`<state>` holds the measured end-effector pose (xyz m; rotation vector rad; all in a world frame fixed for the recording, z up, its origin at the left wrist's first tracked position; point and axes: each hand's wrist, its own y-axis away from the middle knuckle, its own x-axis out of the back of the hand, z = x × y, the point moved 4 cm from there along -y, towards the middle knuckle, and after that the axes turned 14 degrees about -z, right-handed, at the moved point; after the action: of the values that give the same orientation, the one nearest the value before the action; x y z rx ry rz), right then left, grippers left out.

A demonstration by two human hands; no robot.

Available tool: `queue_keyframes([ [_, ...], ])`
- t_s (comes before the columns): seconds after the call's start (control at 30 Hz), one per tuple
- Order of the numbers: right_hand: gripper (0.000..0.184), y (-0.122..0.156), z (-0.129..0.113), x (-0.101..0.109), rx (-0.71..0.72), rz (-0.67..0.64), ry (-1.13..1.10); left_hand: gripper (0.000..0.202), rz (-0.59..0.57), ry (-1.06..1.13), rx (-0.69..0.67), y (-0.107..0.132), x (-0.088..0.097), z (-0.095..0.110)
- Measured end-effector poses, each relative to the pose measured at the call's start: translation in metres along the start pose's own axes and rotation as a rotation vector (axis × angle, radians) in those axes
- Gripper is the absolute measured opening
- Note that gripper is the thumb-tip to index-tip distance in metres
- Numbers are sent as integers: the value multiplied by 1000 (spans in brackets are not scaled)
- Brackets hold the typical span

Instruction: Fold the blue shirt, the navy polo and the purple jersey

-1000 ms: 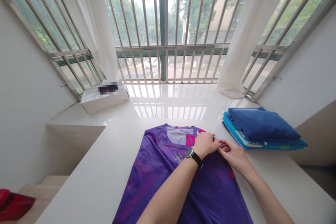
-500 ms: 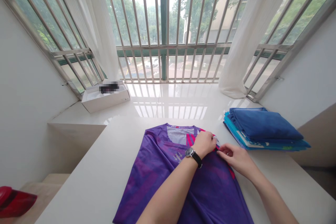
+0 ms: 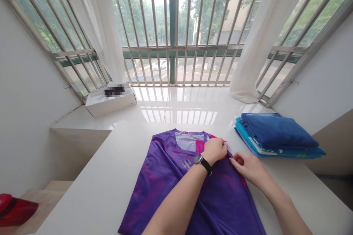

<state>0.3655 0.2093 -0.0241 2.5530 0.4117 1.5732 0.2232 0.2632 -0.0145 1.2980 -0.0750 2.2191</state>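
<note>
A purple jersey (image 3: 171, 180) with pink and white patches lies on the white table, its neckline toward the window. My left hand (image 3: 215, 150), with a black-strapped watch (image 3: 202, 163) at the wrist, reaches across the chest and is closed on the fabric near the right shoulder. Its fingertips are hidden under the hand. Just to the right, my right hand (image 3: 246, 167) pinches the jersey's edge at the same shoulder between thumb and fingers. The lower part of the jersey runs out of view beneath my left forearm.
Folded blue clothes (image 3: 278, 132) are stacked at the table's right. An open white box (image 3: 111, 106) with a blurred dark item stands on the window sill (image 3: 176, 104) at the left. A red object (image 3: 16, 211) shows at the lower left, beyond the table (image 3: 85, 187).
Almost nothing differs. My right hand has shifted very slightly to the right at the jersey's shoulder; my left hand stays where it was.
</note>
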Motion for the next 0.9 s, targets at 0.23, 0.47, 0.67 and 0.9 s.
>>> queue_keyframes([
  [0.23,26,-2,3,-2,-15,42,54,34,-7,15,2,-1,0,-2],
  [0.47,14,2,-4,-3,77,-21,10,33,12,23,-1,0,1,-2],
  [0.67,19,6,-16,2,137,-19,-81,29,9,97,-29,2,5,0],
  [0.9,25,7,-15,8,90,13,-115,29,-142,110,-108,9,32,2],
])
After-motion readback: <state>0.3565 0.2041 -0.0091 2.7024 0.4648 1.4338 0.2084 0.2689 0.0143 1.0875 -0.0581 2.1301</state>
